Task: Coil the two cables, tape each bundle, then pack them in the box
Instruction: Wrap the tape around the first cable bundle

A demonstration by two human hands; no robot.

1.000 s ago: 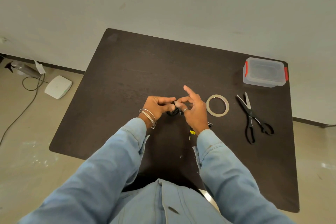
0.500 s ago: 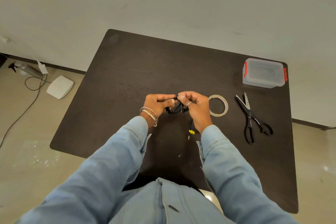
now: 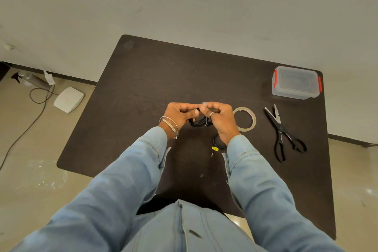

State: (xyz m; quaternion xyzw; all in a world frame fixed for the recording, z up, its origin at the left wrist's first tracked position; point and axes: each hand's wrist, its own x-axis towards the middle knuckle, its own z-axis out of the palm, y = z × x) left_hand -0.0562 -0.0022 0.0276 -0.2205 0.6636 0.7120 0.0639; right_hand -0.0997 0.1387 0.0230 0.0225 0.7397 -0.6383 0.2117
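Note:
A small black coiled cable (image 3: pixel 199 122) hangs between my two hands above the middle of the dark table (image 3: pixel 143 80). My left hand (image 3: pixel 180 114) grips its left side with curled fingers. My right hand (image 3: pixel 219 117) pinches a small piece of clear tape (image 3: pixel 204 104) at the top of the bundle. A second black cable with a yellow tag (image 3: pixel 215 148) lies on the table under my right wrist, mostly hidden. The tape roll (image 3: pixel 245 119) lies just right of my right hand. The clear box with red clips (image 3: pixel 296 82), lid on, stands at the far right corner.
Black scissors (image 3: pixel 283 134) lie partly open to the right of the tape roll. On the floor at the left are a white flat device (image 3: pixel 69 99), a thin cord (image 3: pixel 30 125) and a spray bottle (image 3: pixel 30 77). A wall runs behind the table.
My right index finger, stretched out a second ago, has curled in. Both hands have closed together on the cable bundle and the tape piece now sits at its top.

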